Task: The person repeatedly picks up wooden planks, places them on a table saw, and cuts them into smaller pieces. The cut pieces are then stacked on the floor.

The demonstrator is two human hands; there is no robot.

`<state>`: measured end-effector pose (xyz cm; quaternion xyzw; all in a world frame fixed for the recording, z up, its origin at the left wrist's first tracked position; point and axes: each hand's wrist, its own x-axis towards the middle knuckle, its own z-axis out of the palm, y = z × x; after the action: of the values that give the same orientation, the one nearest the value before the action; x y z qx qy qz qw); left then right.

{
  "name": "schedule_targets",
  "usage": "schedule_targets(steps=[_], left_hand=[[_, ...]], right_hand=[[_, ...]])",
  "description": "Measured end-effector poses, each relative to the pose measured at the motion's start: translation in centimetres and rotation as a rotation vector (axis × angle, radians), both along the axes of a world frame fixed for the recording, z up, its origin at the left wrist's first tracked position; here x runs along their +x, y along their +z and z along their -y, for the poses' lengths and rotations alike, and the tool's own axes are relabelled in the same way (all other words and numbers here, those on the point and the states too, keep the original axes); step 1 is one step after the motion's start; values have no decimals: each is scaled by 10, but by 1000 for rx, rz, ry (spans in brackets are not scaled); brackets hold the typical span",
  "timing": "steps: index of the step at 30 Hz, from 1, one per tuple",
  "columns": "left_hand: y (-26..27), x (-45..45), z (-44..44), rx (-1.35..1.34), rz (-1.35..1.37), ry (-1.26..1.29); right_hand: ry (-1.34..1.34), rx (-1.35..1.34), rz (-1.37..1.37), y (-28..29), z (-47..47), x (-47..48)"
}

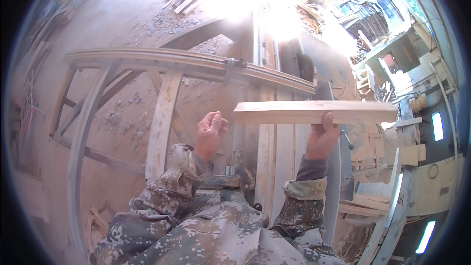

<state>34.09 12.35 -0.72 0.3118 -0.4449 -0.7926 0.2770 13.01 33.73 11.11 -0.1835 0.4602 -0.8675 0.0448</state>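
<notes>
My right hand (323, 137) grips a squared length of pale wood (279, 112) near its right part, with the thumb on the side facing me. The piece lies crosswise in front of me, above the long metal bed of a sliding table saw (285, 154). To the left of the wood's near end, my left hand (211, 132) is raised with curled fingers and touches nothing that I can see; whether something small is pinched in it is unclear. Beyond both hands runs a metal crosscut fence (191, 59) with a clamp-like stop (235, 64) on it.
A metal outrigger frame (163, 125) stands at the left over a dusty floor. A crank handle (347, 140) sticks out right of the saw. Wood strips (364, 206) are stacked at the lower right, and offcuts (187, 3) lie on the floor ahead. Strong glare hides the far end.
</notes>
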Motion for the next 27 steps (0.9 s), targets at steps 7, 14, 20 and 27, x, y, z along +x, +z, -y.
schedule_targets(steps=[7, 14, 20, 27], left_hand=[[-8, 14, -15, -409, 79, -96], [-23, 15, -11, -1024, 504, -189], [-101, 25, -14, -1144, 397, -210], [-104, 48, -18, -322, 509, -263]], right_hand=[[-40, -67, 354, -80, -17, 39], [-172, 13, 636, -137, -48, 78], [-332, 206, 775, -155, -66, 85], [-334, 239, 811, -166, -76, 87]])
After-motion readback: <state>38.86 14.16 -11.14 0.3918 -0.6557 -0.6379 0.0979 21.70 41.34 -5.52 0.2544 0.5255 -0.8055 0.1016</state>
